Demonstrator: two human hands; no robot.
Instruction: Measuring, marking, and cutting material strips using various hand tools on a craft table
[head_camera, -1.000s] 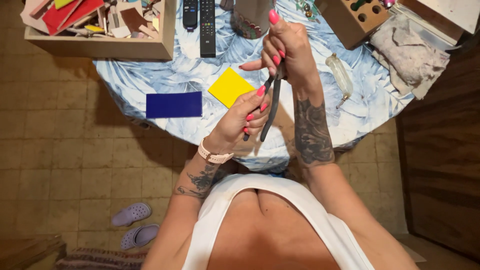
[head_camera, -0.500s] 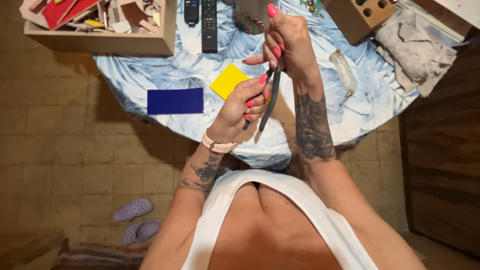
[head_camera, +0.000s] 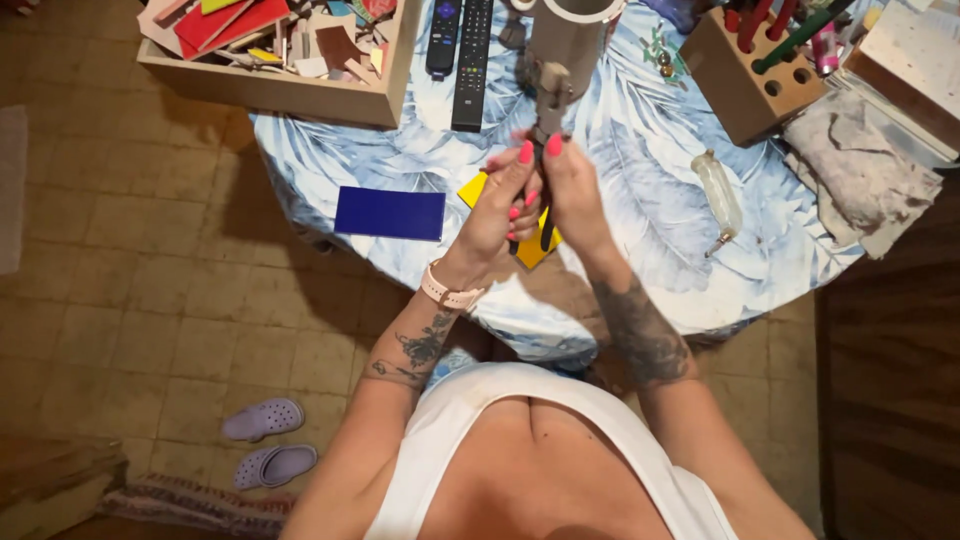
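A round table with a blue-and-white leaf-print cloth fills the upper middle of the view, above a brown tiled floor. At its far left corner sits a shallow wooden box full of coloured scraps. A wooden block with holes, holding pens, stands at the far right, with a crumpled grey cloth beside it. A pale tube stands at the far edge, next to two black remotes. A dark blue rectangle lies flat on the cloth, left of the hands. A yellow square lies under them, mostly hidden.

The left hand and right hand are closed together around a pair of pliers, held upright above the table; the dark handles sit between the palms and the grey head pokes up past the fingertips. A small clear bottle lies to the right. Two lilac clogs rest on the floor.
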